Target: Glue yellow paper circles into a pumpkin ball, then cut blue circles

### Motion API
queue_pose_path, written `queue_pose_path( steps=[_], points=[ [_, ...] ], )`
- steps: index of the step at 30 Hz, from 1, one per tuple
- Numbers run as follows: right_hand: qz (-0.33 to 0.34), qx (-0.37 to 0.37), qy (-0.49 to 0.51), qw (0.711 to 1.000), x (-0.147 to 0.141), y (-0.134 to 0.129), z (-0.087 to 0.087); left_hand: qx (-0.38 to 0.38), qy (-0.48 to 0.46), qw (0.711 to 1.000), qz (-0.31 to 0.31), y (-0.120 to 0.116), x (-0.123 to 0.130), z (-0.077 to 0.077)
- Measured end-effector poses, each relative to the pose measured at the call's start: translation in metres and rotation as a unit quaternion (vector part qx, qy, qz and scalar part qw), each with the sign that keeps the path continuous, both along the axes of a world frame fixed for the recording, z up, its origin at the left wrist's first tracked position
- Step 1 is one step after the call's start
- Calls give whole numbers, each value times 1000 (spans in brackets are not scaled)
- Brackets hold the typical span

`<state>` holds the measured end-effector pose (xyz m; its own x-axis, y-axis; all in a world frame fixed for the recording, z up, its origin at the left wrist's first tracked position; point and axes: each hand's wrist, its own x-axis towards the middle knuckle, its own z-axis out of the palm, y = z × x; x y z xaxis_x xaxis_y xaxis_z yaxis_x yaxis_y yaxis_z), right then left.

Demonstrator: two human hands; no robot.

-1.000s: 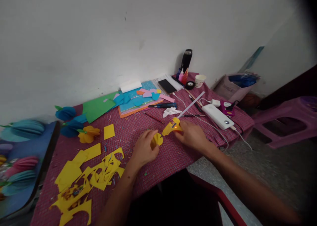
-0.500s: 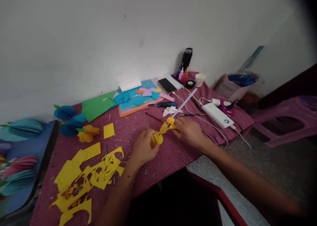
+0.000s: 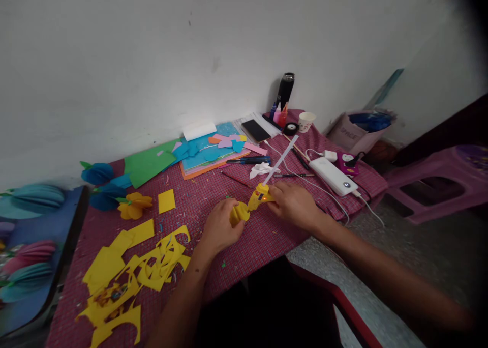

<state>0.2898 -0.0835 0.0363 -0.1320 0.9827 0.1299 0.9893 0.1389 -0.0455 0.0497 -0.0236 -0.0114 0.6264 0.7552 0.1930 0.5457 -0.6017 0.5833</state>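
Note:
My left hand (image 3: 223, 225) is closed on a folded yellow paper piece (image 3: 239, 213), held above the checked tablecloth. In my right hand (image 3: 292, 205) is a yellow hot glue gun (image 3: 260, 195), its small light glowing orange. A long translucent glue stick (image 3: 281, 160) juts up from the back of the gun. The nozzle points down and left at the right edge of the paper; whether it touches cannot be made out. Fingers of both hands hide part of what they hold.
Yellow paper offcuts (image 3: 163, 259) spread over the left of the table, near an orange paper flower (image 3: 135, 205). Coloured sheets (image 3: 150, 160), a phone (image 3: 256, 131) and a cutter (image 3: 253, 160) lie behind. A power bank (image 3: 332, 176) with cables is on the right.
The glue gun has shifted slightly left and down, so its nozzle is lower at the paper's right edge. The left hand keeps its hold. The whole view has drifted slightly.

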Motion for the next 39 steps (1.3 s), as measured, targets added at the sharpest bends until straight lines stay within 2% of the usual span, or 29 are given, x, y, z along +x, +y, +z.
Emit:
queue_pose_path(
  steps=[2,4,8,10,14,19,22,24,27,31,34,39],
  points=[
    [-15,-4,18,1000,4,-6,0,-2,3,1000,2,0,0,0],
    [-68,-5,60,996,16,-11,-5,-2,6,1000,5,0,0,0],
    [-201,-24,187,961,57,-14,-23,10,11,1000,3,-1,0,-2],
    [-243,-33,208,947,80,-12,-33,22,20,1000,-7,-1,0,-2],
    [-275,-60,195,940,107,-9,-48,49,48,996,-48,-1,-3,-2],
    [-277,-21,103,955,104,-14,-46,39,45,997,-43,0,-3,-1],
    [-242,60,65,966,80,-22,-39,29,46,998,-25,1,-3,-3],
    [-166,95,111,975,52,-27,-37,33,53,998,-22,2,-3,-6],
    [-32,85,176,980,2,-33,-42,43,60,997,-28,3,-3,-8],
    [79,57,177,979,-48,-32,-51,47,74,995,-45,4,-2,-6],
    [103,42,151,982,-59,-28,-54,47,96,993,-60,5,-1,-3],
    [115,11,117,986,-55,-23,-58,51,117,988,-82,7,0,0]
  ],
)
